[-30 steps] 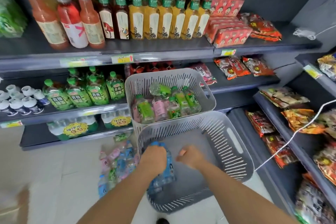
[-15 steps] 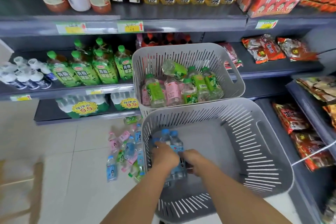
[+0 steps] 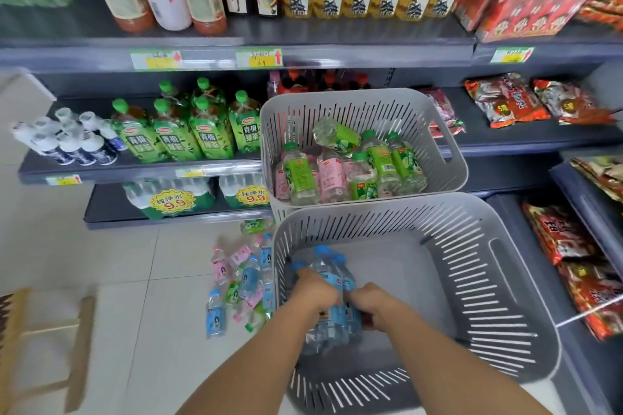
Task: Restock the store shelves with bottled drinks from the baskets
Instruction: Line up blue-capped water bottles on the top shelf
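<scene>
From the head view, both hands are down inside the near grey slotted basket [image 3: 505,283], which sits on the floor in front of the shelving. The left hand [image 3: 315,290] and right hand [image 3: 371,305] are curled round a cluster of blue-capped water bottles [image 3: 328,268], one hand on each side, squeezing them together as a bundle. The bottles stand roughly upright against the basket's left wall, caps pointing away from the person; how many are in the bundle cannot be counted. The step in hand looks like gathering this bundle to lift it out toward a shelf. To do it well, the squeeze should stay even from both sides and sit low on the bodies, since smooth round bottles held only by side pressure can slip out from the middle. Lifting straight up before swinging left would keep the bottoms from catching the basket rim. Just behind, touching the near basket, the far basket [image 3: 354,104] holds green- and pink-labelled bottles [image 3: 337,172] lying jumbled. More small bottles lie loose on the floor [image 3: 242,280] just left of the near basket, so stepping there risks kicking one. The middle shelf carries green tea bottles [image 3: 199,135] and, at its left end, small white-capped bottles [image 3: 74,145]; which spot suits the blue-capped ones cannot be told from here.
</scene>
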